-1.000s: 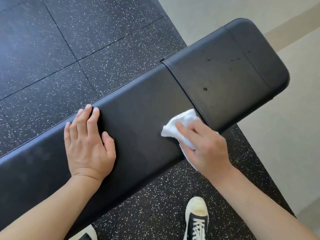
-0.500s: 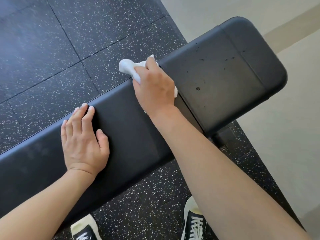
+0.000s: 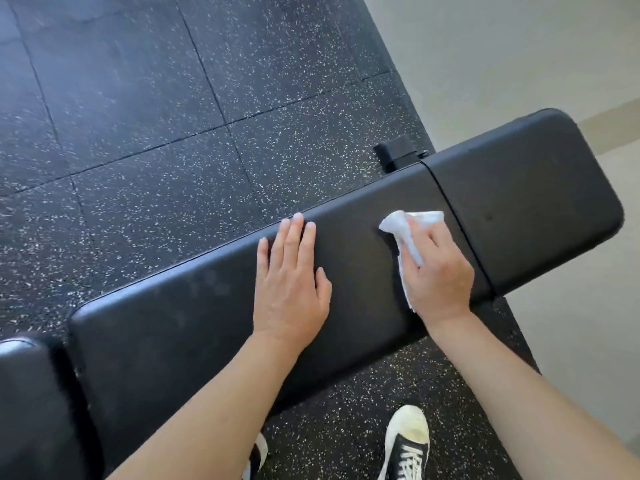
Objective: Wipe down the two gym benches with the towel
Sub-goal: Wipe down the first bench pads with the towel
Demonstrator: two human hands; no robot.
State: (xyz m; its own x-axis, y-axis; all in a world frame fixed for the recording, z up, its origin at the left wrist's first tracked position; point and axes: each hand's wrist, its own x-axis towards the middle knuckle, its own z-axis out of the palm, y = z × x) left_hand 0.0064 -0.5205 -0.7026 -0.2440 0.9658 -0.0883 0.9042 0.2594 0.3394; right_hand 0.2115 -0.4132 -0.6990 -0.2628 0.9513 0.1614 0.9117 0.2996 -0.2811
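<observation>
A black padded gym bench [image 3: 194, 327] runs diagonally across the view, with a long back pad and a shorter seat pad [image 3: 526, 209] at the right. My left hand [image 3: 291, 282] lies flat on the long pad, fingers straight. My right hand [image 3: 436, 271] holds a crumpled white towel [image 3: 405, 230] and presses it onto the long pad, just left of the gap between the two pads. Part of the towel is hidden under my palm. Only one bench is clearly in view.
Another black pad [image 3: 27, 393] shows at the lower left edge. A black frame part [image 3: 398, 155] sticks out behind the bench. Speckled rubber floor tiles [image 3: 173, 133] surround it, a pale floor [image 3: 554, 341] lies right. My shoes [image 3: 408, 445] stand near the front.
My right hand with the towel has swept back from the far edge of the pad toward the near side. The view has shifted, and the bench now sits lower and more to the right.
</observation>
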